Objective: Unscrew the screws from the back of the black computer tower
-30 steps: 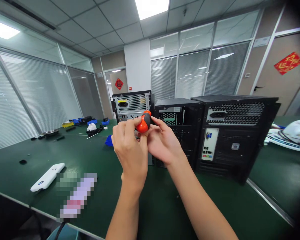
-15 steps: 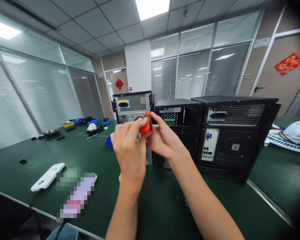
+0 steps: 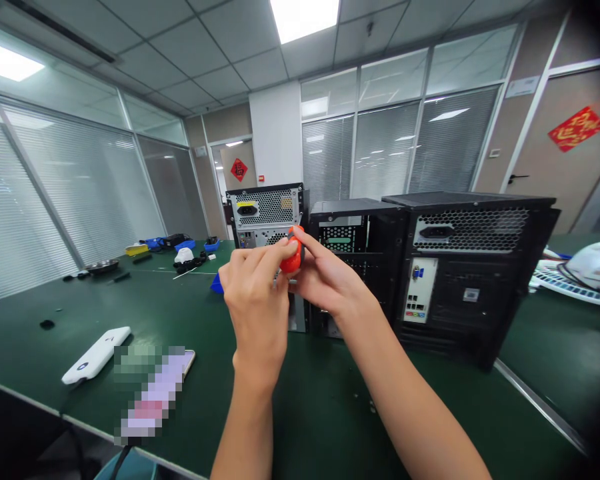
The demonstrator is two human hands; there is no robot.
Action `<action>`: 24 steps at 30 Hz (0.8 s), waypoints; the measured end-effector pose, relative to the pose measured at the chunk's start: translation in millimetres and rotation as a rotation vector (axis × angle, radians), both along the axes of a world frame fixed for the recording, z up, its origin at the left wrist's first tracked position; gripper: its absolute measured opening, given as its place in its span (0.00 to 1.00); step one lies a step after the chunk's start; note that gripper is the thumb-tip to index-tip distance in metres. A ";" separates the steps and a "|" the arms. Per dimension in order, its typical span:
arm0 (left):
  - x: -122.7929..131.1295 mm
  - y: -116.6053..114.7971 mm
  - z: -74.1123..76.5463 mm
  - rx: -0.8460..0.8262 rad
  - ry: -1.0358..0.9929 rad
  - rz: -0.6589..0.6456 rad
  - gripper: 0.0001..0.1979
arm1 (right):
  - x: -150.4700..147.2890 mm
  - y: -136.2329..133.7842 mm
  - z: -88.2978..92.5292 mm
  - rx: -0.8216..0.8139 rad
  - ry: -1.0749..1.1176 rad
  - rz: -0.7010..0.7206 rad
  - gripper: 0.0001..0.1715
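A red and black screwdriver (image 3: pixel 291 259) is held up in front of me, its thick handle seen nearly end-on. Its shaft and tip are hidden behind my hands. My left hand (image 3: pixel 255 280) is closed, with thumb and fingers pinching the handle from the left. From the other side, my right hand (image 3: pixel 327 273) is closed round it too, thumb along the top right. Directly behind both hands stands a silver-backed computer case (image 3: pixel 267 208), its lower back partly covered by them. Whether the tool touches the case cannot be seen.
Right of it stand an open black case (image 3: pixel 355 208) and a larger black case (image 3: pixel 450 280). On the green table (image 3: pixel 190 320) lie a white power bank (image 3: pixel 97 355), a blurred phone (image 3: pixel 163 390) and, farther back, blue bins (image 3: pixel 185 245). A white helmet (image 3: pixel 597 267) is at far right.
The screwdriver handle has turned slightly in my fingers, showing less black at its right side. Both hands have shifted only a little; the cases have not moved.
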State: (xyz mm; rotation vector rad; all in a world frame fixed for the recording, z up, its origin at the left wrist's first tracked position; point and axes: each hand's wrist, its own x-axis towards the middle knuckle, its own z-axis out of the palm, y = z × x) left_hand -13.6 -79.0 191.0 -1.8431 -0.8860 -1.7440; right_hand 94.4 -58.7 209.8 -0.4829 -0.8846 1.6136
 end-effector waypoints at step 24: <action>-0.7 -6.2 1.7 -0.039 0.055 -0.042 0.13 | -1.6 1.4 1.0 -0.032 0.178 -0.015 0.14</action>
